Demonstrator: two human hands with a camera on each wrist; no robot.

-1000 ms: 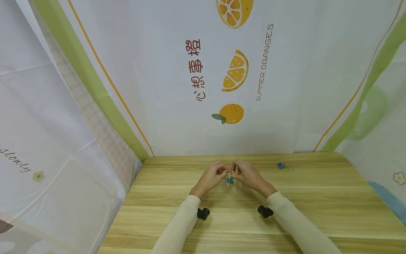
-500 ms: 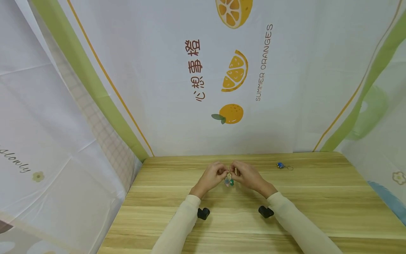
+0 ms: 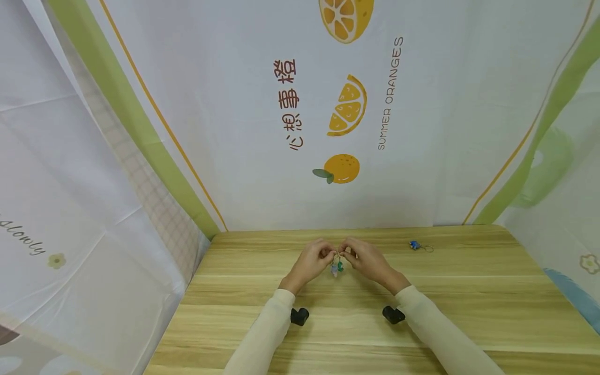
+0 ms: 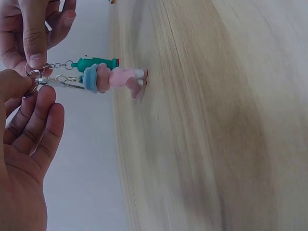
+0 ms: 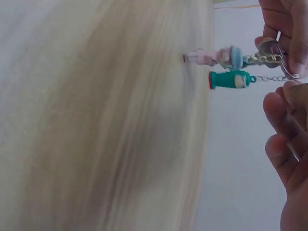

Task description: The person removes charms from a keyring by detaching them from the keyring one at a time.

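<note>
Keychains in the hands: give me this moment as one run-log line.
left hand: pinches metal fittings | right hand: pinches metal fittings | pink figurine, green figurine: hanging | blue figurine: on tabletop, right

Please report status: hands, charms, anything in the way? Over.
Left hand, right hand pinching rings. Pink charm, green charm hanging. Blue charm aside, not blocking.

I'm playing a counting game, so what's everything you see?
metal rings and chains: several, silvery, middle
pink figure: one, pink, blue-hatted, below the rings
green figure: one, green, beside pink figure
table: one, light wood, below
blue figure: one, blue, table's far right
cloth panels: several, mostly white, behind and beside table
orange pictures: three, orange, back cloth
writing: two lines, brownish, back cloth
black devices: two, black, lower middle
sleeves: two, cream, both arms
left fingers: one hand, pinching rings
right fingers: one hand, pinching rings
</note>
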